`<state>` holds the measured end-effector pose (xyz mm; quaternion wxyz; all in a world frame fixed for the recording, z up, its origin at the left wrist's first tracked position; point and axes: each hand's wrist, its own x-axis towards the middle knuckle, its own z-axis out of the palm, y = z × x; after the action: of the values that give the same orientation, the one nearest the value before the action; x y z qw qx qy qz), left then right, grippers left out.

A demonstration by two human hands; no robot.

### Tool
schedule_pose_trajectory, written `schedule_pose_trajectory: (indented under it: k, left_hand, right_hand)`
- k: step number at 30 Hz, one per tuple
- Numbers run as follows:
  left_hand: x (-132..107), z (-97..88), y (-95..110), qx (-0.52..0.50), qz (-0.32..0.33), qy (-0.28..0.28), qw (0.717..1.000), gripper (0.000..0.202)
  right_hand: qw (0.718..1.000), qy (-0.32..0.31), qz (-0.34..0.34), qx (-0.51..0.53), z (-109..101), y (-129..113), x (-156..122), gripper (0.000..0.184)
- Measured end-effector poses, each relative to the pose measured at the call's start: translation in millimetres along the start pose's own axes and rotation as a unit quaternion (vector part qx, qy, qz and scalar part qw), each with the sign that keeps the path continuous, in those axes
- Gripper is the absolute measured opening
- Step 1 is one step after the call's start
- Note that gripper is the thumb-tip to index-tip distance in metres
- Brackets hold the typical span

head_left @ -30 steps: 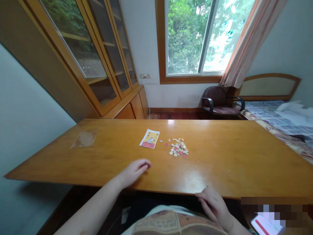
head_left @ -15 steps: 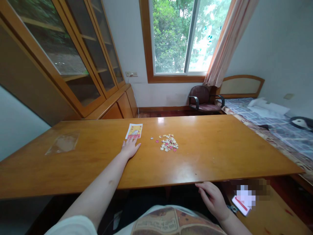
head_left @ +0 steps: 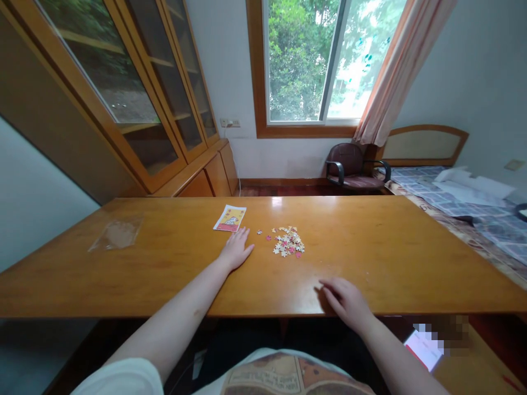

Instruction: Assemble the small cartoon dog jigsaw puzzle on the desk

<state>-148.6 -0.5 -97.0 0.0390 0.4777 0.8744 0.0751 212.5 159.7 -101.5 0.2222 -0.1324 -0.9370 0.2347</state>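
My left hand [head_left: 237, 250] rests on the table with its fingers stretched out and apart, holding nothing. Its fingertips are at the lower right corner of a small picture card [head_left: 230, 218] with a white cartoon figure on yellow and pink. To the right of that hand lies a loose pile of jigsaw puzzle pieces [head_left: 289, 241], mostly pale backs with some pink. A single puzzle piece [head_left: 259, 232] lies between the card and the pile. My right hand [head_left: 348, 302] hovers over the near table edge, fingers loosely bent, thumb apart, with nothing visible in it.
The wooden table [head_left: 395, 241] spans the view. A clear plastic bag [head_left: 117, 235] lies on its left part. Below the right edge, a phone [head_left: 426, 348] lies on a lower wooden surface. An office chair [head_left: 349, 164] and a bed [head_left: 448, 181] stand beyond.
My left hand has slid right, off the card's lower edge, and the card now sits more tilted. My right hand has come up and forward from below the table edge to over the tabletop.
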Motion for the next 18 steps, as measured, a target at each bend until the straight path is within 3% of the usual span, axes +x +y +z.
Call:
schedule_pose_trajectory:
  k: [1,4,8,13,18]
  left_hand:
    - [4.1,2.0,10.9,-0.005,0.003,-0.020,1.000,0.075]
    - [20.6,8.0,42.7,0.000,-0.014,-0.047,0.999,0.093]
    - [39.4,13.2,73.4,-0.007,0.042,-0.054,0.998,0.093]
    - [45.3,16.9,94.8,-0.026,0.102,-0.067,0.992,0.083]
    - [40.8,18.9,96.6,-0.079,0.131,-0.041,0.987,0.070]
  right_hand:
    - [0.999,-0.024,0.036,-0.028,-2.5,8.8,15.4,0.033]
    - [0.983,-0.103,0.104,-0.110,-2.9,31.2,65.9,0.077]
    - [0.965,-0.200,0.087,-0.148,10.9,42.3,127.6,0.105]
    - [0.961,-0.240,-0.010,-0.138,29.9,41.2,168.1,0.108]
    - [0.977,-0.189,-0.042,-0.085,35.4,46.2,161.9,0.095]
